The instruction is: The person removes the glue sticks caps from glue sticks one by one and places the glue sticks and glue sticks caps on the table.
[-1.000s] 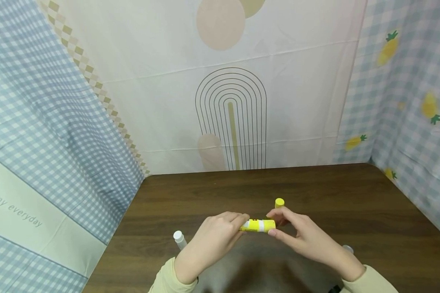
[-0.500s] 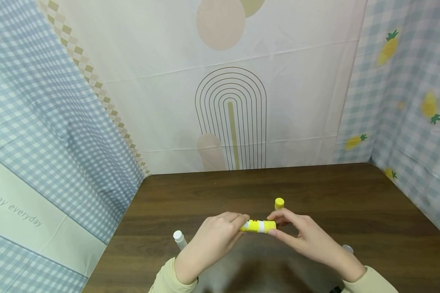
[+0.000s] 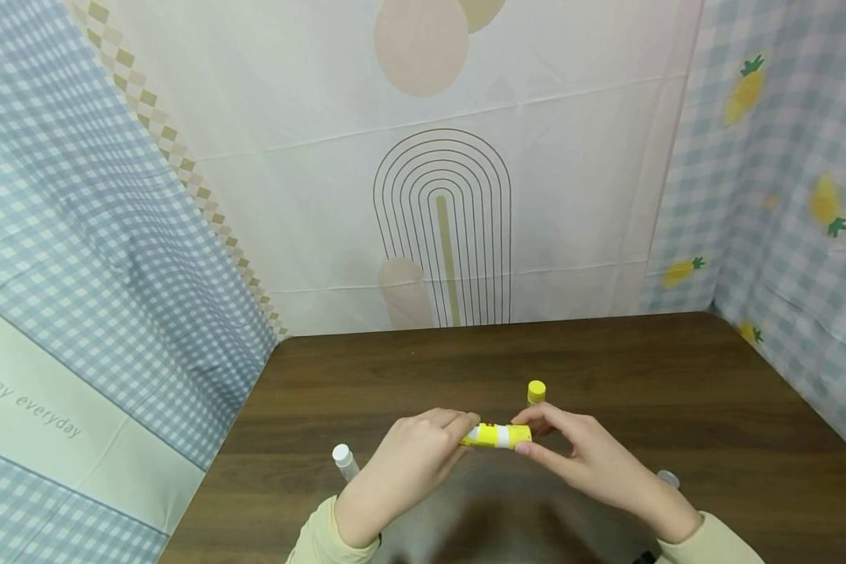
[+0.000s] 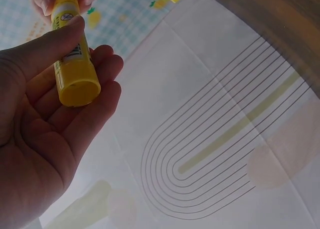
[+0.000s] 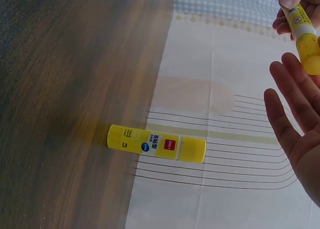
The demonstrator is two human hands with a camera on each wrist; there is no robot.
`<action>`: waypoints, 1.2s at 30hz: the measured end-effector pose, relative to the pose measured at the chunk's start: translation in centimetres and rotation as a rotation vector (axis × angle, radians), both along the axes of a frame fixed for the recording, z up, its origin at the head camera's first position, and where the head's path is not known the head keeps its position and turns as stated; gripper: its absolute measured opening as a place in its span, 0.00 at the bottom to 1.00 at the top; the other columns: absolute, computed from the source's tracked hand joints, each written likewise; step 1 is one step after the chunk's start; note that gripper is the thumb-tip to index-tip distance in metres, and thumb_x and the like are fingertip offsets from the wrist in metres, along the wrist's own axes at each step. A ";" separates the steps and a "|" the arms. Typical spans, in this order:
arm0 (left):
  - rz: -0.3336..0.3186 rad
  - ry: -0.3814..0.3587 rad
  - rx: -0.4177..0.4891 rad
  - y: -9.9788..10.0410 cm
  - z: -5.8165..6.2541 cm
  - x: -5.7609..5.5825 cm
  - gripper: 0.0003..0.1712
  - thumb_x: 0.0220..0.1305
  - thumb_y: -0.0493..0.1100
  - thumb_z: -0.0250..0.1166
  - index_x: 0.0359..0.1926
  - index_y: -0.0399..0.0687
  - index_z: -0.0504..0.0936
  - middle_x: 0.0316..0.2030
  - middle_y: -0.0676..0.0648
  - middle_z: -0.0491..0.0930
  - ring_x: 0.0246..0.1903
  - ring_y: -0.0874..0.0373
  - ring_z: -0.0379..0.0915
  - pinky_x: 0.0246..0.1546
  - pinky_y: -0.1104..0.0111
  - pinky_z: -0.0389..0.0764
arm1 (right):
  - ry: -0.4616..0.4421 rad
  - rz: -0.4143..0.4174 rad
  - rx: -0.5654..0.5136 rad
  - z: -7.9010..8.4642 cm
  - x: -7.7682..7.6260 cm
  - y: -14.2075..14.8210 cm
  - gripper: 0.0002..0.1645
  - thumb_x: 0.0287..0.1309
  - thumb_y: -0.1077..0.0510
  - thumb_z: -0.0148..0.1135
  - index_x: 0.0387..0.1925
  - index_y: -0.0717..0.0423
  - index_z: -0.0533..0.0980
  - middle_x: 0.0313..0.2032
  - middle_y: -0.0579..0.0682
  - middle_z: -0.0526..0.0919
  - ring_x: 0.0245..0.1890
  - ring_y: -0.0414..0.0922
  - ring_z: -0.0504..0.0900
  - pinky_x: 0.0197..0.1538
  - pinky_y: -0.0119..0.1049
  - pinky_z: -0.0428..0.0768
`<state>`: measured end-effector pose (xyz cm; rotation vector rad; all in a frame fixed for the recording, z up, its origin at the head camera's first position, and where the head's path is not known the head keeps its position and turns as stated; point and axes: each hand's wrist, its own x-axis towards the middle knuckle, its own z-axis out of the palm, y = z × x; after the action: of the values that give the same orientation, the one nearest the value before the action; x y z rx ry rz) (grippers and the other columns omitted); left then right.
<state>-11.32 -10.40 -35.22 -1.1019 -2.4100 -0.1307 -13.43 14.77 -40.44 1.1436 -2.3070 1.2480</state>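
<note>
A yellow glue stick (image 3: pixel 491 435) lies level between my hands, raised above the table. My left hand (image 3: pixel 414 458) grips its body, thumb on one side and fingers curled beneath, with the round yellow base (image 4: pixel 80 91) facing the left wrist camera. At the other end, the right hand (image 3: pixel 592 454) pinches the yellow cap between thumb and forefinger; its remaining fingers (image 5: pixel 295 89) stretch out loosely. A white band shows between the cap and the printed label. Just beyond the right fingers, a second yellow glue stick (image 5: pixel 156 143) stands upright on the table, cap on top.
A white capped tube (image 3: pixel 345 461) stands left of the left forearm. Partly hidden behind the right wrist is a pale round-topped object (image 3: pixel 668 479). The dark wooden table (image 3: pixel 395 368) ends at a printed cloth backdrop (image 3: pixel 571 196), with checked cloth on both sides.
</note>
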 end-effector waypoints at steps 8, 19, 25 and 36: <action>-0.001 -0.001 0.001 0.0 0.0 0.0 0.19 0.52 0.43 0.71 0.47 0.49 0.80 0.42 0.56 0.81 0.41 0.64 0.76 0.35 0.71 0.79 | 0.005 -0.003 0.013 0.5 0.3 0.0 0.20 0.52 0.61 0.67 0.47 0.46 0.72 0.36 0.36 0.80 0.35 0.34 0.79 0.37 0.32 0.76; 0.002 -0.018 0.003 -0.1 -0.1 0.0 0.18 0.54 0.45 0.70 0.47 0.49 0.80 0.41 0.56 0.81 0.39 0.64 0.76 0.35 0.71 0.79 | 0.008 0.019 -0.019 3.3 1.6 -0.6 0.19 0.49 0.64 0.68 0.44 0.51 0.73 0.34 0.40 0.80 0.34 0.37 0.79 0.36 0.32 0.77; 0.004 -0.019 0.004 -0.3 -0.2 -0.1 0.19 0.52 0.44 0.70 0.47 0.49 0.80 0.40 0.56 0.81 0.39 0.64 0.76 0.33 0.71 0.79 | 0.009 -0.008 0.003 1.3 0.6 0.2 0.20 0.51 0.58 0.68 0.46 0.45 0.73 0.35 0.36 0.79 0.35 0.35 0.78 0.38 0.30 0.75; 0.001 -0.022 0.012 -0.5 -0.2 0.0 0.20 0.52 0.44 0.71 0.47 0.49 0.79 0.41 0.56 0.81 0.39 0.64 0.76 0.33 0.71 0.79 | 0.063 -0.095 0.018 0.6 0.0 2.3 0.21 0.50 0.57 0.69 0.46 0.40 0.74 0.38 0.34 0.78 0.36 0.34 0.78 0.38 0.24 0.74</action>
<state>-11.31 -10.89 -35.38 -1.0994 -2.4262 -0.1579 -13.41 17.03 -39.83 1.0510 -2.3019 1.1428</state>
